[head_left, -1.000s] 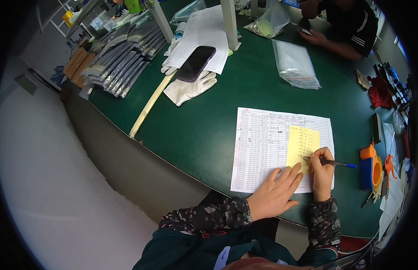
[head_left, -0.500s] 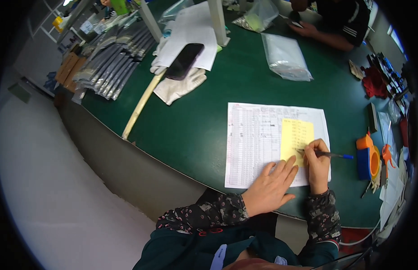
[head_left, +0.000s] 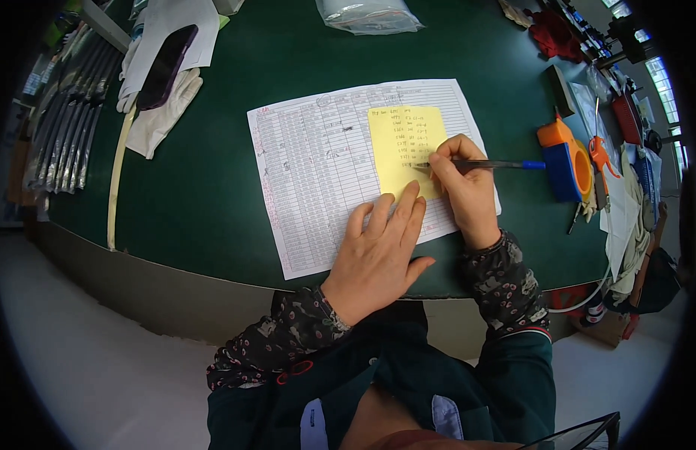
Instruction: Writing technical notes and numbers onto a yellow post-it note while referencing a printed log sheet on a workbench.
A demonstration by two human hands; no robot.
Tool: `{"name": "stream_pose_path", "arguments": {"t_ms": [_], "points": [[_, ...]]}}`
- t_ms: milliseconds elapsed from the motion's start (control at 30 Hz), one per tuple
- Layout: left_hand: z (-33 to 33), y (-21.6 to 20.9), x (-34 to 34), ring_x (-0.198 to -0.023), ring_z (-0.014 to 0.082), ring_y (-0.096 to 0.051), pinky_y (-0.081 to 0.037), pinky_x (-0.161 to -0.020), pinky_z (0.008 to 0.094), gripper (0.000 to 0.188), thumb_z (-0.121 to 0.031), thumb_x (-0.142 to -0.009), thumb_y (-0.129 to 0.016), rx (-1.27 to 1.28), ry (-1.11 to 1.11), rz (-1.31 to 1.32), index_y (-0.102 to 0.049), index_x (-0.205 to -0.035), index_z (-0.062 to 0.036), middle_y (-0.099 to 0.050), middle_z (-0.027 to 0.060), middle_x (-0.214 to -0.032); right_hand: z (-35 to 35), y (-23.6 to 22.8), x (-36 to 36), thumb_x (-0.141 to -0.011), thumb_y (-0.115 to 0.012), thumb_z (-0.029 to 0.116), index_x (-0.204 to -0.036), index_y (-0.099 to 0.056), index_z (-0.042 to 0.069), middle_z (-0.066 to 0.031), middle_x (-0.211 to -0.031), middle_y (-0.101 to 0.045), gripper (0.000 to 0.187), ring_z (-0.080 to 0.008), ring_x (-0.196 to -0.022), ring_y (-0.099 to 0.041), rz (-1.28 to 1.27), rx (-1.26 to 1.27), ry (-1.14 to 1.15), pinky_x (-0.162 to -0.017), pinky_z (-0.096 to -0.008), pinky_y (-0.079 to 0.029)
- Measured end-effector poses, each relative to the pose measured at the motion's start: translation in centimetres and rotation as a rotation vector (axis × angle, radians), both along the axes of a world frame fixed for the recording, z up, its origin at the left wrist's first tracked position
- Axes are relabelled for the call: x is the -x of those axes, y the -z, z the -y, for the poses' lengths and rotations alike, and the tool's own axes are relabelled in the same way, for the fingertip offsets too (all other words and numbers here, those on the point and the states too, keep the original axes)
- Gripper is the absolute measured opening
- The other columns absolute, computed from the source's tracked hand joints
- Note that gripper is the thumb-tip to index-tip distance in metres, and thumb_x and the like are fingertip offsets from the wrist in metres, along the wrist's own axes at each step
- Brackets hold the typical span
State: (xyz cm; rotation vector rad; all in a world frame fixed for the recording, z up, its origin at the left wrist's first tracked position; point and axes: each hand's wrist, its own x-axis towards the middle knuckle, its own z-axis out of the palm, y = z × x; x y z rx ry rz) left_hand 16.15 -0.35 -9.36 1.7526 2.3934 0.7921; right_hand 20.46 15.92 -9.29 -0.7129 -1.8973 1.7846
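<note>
Blue-ended pen (head_left: 498, 164), right of centre: pinched in right hand (head_left: 469, 191); presumably light, stiff, best held near tip. Yellow note (head_left: 409, 146), upper centre: presumably flimsy; flat, empty left hand (head_left: 378, 251) touches lower edge.

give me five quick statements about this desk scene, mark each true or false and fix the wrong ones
1. The right hand holds a blue-ended pen. True.
2. The left hand is curled around a pair of scissors. False: it lies on the printed sheet, with fingertips over the lower part of the yellow note.
3. The yellow note lies on top of the printed sheet. True.
4. The smartphone is to the right of the printed sheet. False: it is to the left, overlapping white paper and a white glove.
5. A blue-and-orange tape dispenser stands right of the printed sheet. True.
</note>
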Motion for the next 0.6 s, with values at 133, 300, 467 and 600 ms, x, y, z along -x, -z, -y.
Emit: {"name": "stream_pose_path", "arguments": {"t_ms": [133, 300, 467, 600], "points": [[0.18, 0.14, -0.18, -0.115, 0.0259, -0.036, -0.026, -0.096, 0.0373, 0.067, -0.036, -0.072, -0.068, 0.011, -0.006, -0.003, -0.045, -0.124, -0.002, -0.037, 0.0107, -0.136, 0.17, -0.09, -0.02, -0.08, -0.06, 0.005, -0.077, -0.052, 0.002, 0.0019, -0.073, -0.052, 0.009, -0.0034, -0.066, -0.045, -0.011, 0.024, -0.004, -0.059, -0.0182, -0.037], [0.09, 0.09, -0.07, -0.115, 0.0258, -0.035, -0.026, -0.096, 0.0374, 0.067, -0.037, -0.072, -0.068, 0.019, -0.007, -0.012, -0.045, -0.125, -0.0019, -0.037, 0.0109, -0.136, 0.22, -0.29, -0.1, -0.081, -0.059, 0.004, -0.079, -0.052, 0.001, 0.0008, -0.073, -0.052, 0.008, -0.0043, -0.065, -0.049, -0.045, 0.013, 0.019, -0.059, -0.0188, -0.04], [0.05, 0.04, 0.04, -0.115, 0.0258, -0.035, -0.025, -0.096, 0.0375, 0.068, -0.037, -0.072, -0.068, 0.022, -0.004, 0.004, -0.044, -0.125, -0.0017, -0.037, 0.011, -0.136, 0.19, -0.47, -0.25, -0.082, -0.059, 0.005, -0.08, -0.052, 0.001, 0.0005, -0.074, -0.053, 0.008, -0.0043, -0.065, -0.048, -0.081, -0.029, 0.044, -0.059, -0.0185, -0.04], [0.04, -0.09, 0.07, -0.115, 0.0258, -0.035, -0.025, -0.096, 0.0374, 0.068, -0.036, -0.072, -0.068, 0.018, -0.003, 0.006, -0.045, -0.125, -0.0018, -0.037, 0.0108, -0.136, 0.25, -0.6, -0.2, -0.082, -0.059, 0.005, -0.08, -0.052, 0.001, 0.0004, -0.074, -0.053, 0.008, -0.0042, -0.065, -0.048, -0.072, -0.038, 0.028, -0.059, -0.0185, -0.04]]}}
